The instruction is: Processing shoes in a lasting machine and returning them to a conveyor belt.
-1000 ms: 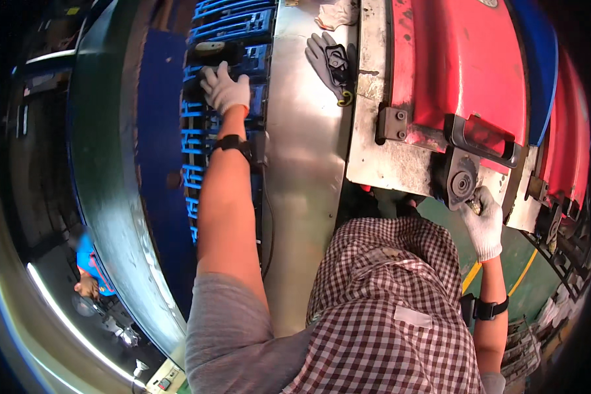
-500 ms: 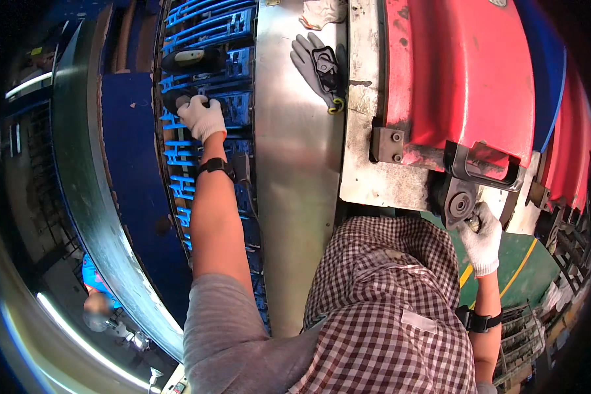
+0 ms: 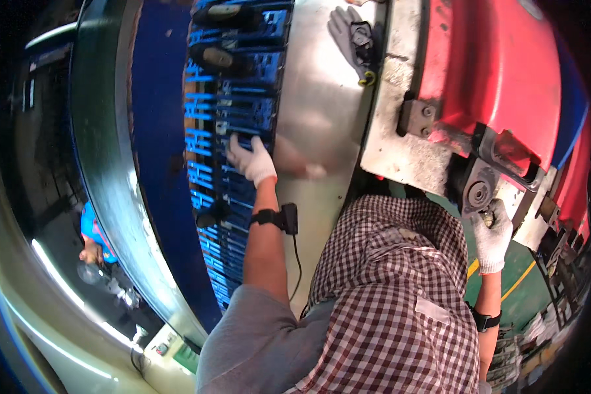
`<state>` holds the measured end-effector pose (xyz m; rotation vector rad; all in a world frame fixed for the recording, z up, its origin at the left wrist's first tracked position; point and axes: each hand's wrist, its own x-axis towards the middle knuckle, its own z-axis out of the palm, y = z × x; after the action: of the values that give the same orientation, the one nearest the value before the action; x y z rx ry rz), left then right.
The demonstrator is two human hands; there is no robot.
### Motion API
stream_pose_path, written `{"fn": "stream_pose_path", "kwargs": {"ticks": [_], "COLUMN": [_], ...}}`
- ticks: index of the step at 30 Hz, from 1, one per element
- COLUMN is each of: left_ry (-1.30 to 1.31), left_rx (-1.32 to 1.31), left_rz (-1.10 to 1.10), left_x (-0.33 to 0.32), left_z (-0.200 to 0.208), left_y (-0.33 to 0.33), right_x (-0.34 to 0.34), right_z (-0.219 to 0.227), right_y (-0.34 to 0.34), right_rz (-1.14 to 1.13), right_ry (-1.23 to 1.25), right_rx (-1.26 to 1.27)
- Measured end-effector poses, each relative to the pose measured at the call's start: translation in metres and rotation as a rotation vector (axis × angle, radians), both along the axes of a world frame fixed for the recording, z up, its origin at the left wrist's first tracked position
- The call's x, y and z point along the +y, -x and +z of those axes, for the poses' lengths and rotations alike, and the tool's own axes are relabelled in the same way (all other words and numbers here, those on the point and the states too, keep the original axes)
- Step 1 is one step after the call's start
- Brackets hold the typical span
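My left hand [image 3: 251,159], in a white knit glove, hovers over the blue slatted conveyor [image 3: 203,141] near its metal edge. Its fingers are apart and hold nothing. Beyond it on the slats lies a dark, shoe-shaped piece [image 3: 220,60] with a brownish middle, and a similar one [image 3: 224,13] sits farther off. A smaller dark piece [image 3: 213,213] rests on the slats nearer to me. My right hand [image 3: 492,235], also in a white glove, is closed at a dark fitting with a round hub [image 3: 479,192] below the red cover. What its fingers grip is mostly hidden.
A bare metal strip [image 3: 315,98] runs between the conveyor and the red machine cover [image 3: 499,79]. A grey glove [image 3: 351,41] lies on that strip. A black handle [image 3: 505,157] juts from the cover. Another person [image 3: 97,230] is beyond the dark panel at left.
My left hand has let go of a dark piece on the conveyor and drawn back toward me, its fingers now spread. My right hand stays at the fitting. The whole view has shifted.
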<state>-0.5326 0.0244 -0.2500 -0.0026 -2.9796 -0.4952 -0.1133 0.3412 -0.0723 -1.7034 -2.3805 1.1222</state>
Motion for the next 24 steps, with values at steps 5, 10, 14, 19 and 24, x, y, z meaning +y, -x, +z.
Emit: {"fn": "stream_pose_path", "kwargs": {"ticks": [5, 10, 14, 19, 24], "left_ry": [-0.260, -0.958, -1.312, -1.122, -1.006], "left_rx": [0.009, -0.278, -0.903, -0.831, -0.667], "left_rz": [0.814, 0.934, 0.616, 0.793, 0.858], "left_x": [-0.120, -0.293, -0.391, -0.408, -0.365], "left_z": [0.036, -0.023, -0.063, -0.073, -0.044], "left_y": [-0.044, -0.011, 0.051, 0.063, 0.039], "right_x": [0.003, 0.007, 0.014, 0.007, 0.006], "right_z": [-0.014, -0.010, -0.022, -0.025, -0.007], "right_y": [-0.020, -0.025, -0.030, -0.025, -0.017], "right_rz": [0.008, 0.049, 0.063, 0.004, -0.079], "right_ry": [-0.002, -0.028, -0.041, -0.047, 0.041], "right_rx": [0.021, 0.013, 0.093, 0.081, -0.079]}}
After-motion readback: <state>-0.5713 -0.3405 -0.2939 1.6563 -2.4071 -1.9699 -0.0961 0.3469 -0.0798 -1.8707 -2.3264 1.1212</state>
